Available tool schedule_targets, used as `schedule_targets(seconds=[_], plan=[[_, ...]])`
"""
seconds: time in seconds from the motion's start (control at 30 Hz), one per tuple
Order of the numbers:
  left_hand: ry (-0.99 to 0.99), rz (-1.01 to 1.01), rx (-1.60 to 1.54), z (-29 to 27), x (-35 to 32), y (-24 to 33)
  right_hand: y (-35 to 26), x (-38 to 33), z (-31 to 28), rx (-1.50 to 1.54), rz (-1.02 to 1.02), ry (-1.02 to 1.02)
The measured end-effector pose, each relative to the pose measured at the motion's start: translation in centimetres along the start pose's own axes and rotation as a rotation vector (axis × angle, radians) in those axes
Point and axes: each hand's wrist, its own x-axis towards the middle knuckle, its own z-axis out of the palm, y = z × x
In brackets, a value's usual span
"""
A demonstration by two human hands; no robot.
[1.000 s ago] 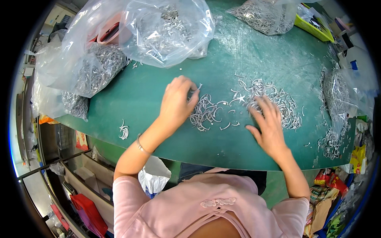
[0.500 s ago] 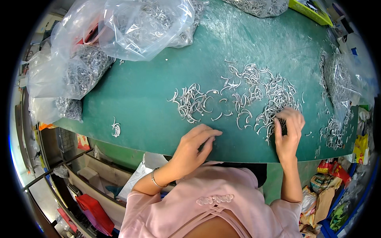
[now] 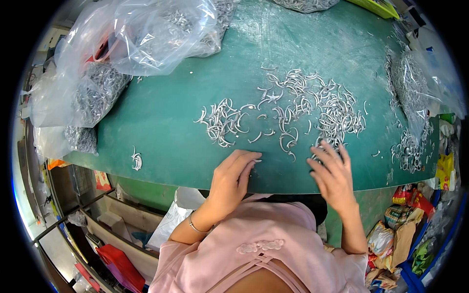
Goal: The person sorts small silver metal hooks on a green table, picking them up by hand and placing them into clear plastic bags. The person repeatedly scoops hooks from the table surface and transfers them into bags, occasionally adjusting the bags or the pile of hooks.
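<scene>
Across a green counter [image 3: 166, 112] lies a large heap of curved metal pieces [image 3: 339, 115], its near edge under the loosely spread fingers of the right hand [image 3: 334, 178]. A smaller pile [image 3: 224, 122] sits just beyond the left hand [image 3: 232, 178], whose thumb and index finger are close together; I cannot tell whether they grip anything. Left of that hand is a small cluster [image 3: 137, 160]; farther beyond it, clear plastic bags [image 3: 163, 36]. Another filled bag [image 3: 413, 93] stands beyond the right hand, to its right.
</scene>
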Motion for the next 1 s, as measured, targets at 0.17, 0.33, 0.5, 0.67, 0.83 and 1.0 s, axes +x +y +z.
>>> schedule_targets(seconds=[0.17, 0.33, 0.5, 0.67, 0.83, 1.0], plan=[[0.001, -0.025, -0.066, 0.2, 0.2, 0.6, 4.1, -0.7, -0.4, -0.137, 0.08, 0.356], [-0.094, -0.036, -0.074, 0.5, 0.1, 0.4, 3.4, 1.0, -0.7, 0.003, 0.335, 0.433], [-0.104, -0.17, -0.192, 1.1, -0.4, 0.3, -1.3, 2.3, -0.2, -0.045, 0.084, 0.054], [-0.125, -0.238, -0.225, 1.3, -0.3, 0.4, -0.8, 1.0, 0.3, 0.204, -0.099, 0.096], [-0.218, -0.081, -0.149, 1.7, 0.1, 0.5, 3.7, 2.8, -1.8, 0.133, 0.295, 0.489], [-0.361, 0.119, -0.167, 2.8, 0.9, 1.3, 4.1, 5.5, -1.3, -0.149, 0.243, 0.274]])
